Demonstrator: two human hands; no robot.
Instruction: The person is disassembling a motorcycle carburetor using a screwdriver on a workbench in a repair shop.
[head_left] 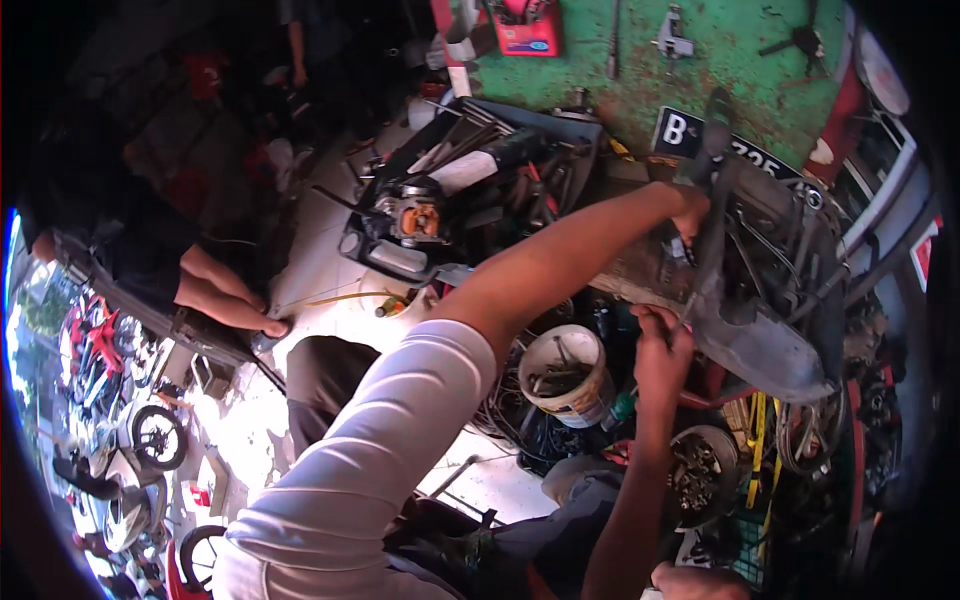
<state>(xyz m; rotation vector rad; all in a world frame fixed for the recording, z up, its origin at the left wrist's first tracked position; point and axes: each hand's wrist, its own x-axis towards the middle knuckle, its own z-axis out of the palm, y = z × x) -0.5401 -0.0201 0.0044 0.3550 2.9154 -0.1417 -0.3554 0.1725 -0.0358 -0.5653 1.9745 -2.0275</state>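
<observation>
My left arm, in a pale sleeve, reaches across to the upper right. At its end my left hand (689,214) is closed beside a long, dusty grey moulded panel (755,340); what its fingers hold is partly hidden. Lower down, my right hand (662,355) is closed, its curled fingers against the panel's near left edge. I cannot make out what they grip. The panel narrows upward to a dark rounded end (715,122). Under and around it lie metal tools (745,250) on a worn wooden surface (635,275).
A white bucket (598,405) of metal parts stands below my left forearm. Small hardware fills a round container (728,455). Behind are a tool-filled tray (385,262), a carburettor-like part (415,218) and a green bench (575,85). At left, a person's leg (220,290) shows near parked motorcycles (100,345).
</observation>
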